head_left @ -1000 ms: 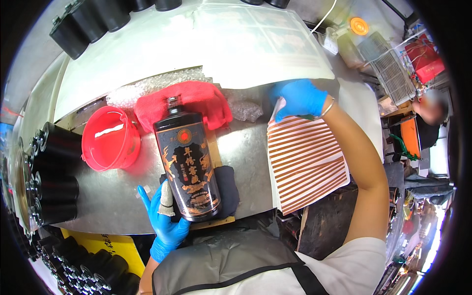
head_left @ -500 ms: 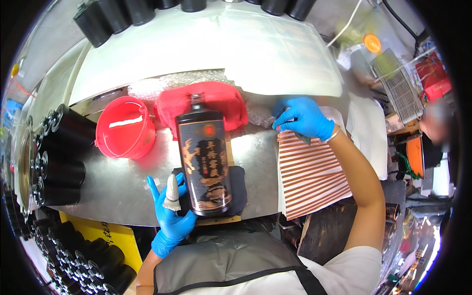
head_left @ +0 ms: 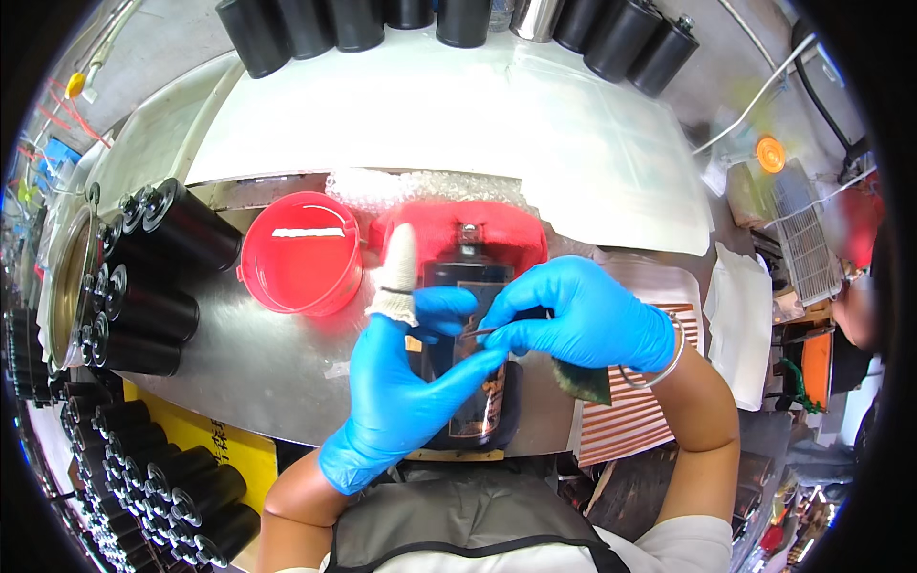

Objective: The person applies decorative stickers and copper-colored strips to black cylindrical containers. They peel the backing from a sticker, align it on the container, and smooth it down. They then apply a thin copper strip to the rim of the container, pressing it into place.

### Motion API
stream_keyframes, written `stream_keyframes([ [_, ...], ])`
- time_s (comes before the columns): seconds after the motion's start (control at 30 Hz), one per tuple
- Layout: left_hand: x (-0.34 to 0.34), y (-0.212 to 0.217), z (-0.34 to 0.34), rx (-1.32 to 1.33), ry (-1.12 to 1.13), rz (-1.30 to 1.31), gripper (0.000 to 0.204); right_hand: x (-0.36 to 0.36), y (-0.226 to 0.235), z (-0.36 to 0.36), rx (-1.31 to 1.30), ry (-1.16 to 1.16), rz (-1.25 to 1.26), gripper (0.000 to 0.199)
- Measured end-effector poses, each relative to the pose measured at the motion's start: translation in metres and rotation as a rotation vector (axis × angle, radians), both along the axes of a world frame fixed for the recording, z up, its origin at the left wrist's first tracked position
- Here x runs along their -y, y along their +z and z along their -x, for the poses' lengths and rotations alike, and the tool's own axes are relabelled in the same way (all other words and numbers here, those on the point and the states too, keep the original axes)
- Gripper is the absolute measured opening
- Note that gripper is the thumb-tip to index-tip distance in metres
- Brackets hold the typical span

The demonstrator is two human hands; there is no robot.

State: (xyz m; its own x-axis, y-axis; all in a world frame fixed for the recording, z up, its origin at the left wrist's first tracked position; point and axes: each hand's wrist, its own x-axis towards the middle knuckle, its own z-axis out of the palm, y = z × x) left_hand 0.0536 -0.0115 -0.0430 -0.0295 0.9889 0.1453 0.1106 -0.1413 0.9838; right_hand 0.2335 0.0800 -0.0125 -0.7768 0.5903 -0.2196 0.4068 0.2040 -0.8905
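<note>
A black bottle with gold-orange decoration (head_left: 468,415) lies in front of me, neck resting on a folded red cloth (head_left: 523,234). Over it, my right hand (head_left: 578,315), in a blue glove, pinches a thin brownish strip (head_left: 476,332) between thumb and fingertips. A dark green scouring pad (head_left: 585,384) hangs beneath that palm, apparently tucked in the fingers. My left hand (head_left: 401,372), also gloved, is beside the strip with fingers apart. A whitish cloth finger cover (head_left: 399,272) sits on its raised index finger. Its thumb reaches close to my right fingertips; whether they touch is unclear.
Left of the cloth stands a red bucket (head_left: 320,298). Black bottles (head_left: 143,315) crowd the left side, and more (head_left: 463,24) line the back. A sheet of brown strips (head_left: 621,432) lies at right. Bubble wrap (head_left: 449,186) and white sheeting (head_left: 382,105) cover the far table.
My right hand has come left from the striped sheet to above the bottle, with a strip pinched in it. My left hand has risen from beside the bottle's base to meet it. The view has shifted.
</note>
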Motion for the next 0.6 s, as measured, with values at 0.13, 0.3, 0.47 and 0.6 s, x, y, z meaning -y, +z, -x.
stream_keyframes([
  [0.13, -0.014, -0.012, -0.001, 0.242, 0.06, 0.002, 0.075, -0.008, 0.011, 0.011, 0.094, 0.062, -0.105, 0.024],
  [0.3, -0.028, -0.024, 0.009, 0.351, 0.2, -0.034, 0.073, -0.011, 0.001, -0.003, 0.034, -0.253, 0.181, 0.02],
  [0.47, -0.042, -0.03, 0.005, 0.399, 0.321, 0.066, 0.053, 0.01, -0.032, 0.006, -0.265, -0.751, 0.409, 0.009],
  [0.6, -0.044, -0.034, 0.006, 0.379, 0.327, 0.105, 0.061, 0.019, -0.046, 0.013, -0.405, -0.86, 0.438, 0.008],
])
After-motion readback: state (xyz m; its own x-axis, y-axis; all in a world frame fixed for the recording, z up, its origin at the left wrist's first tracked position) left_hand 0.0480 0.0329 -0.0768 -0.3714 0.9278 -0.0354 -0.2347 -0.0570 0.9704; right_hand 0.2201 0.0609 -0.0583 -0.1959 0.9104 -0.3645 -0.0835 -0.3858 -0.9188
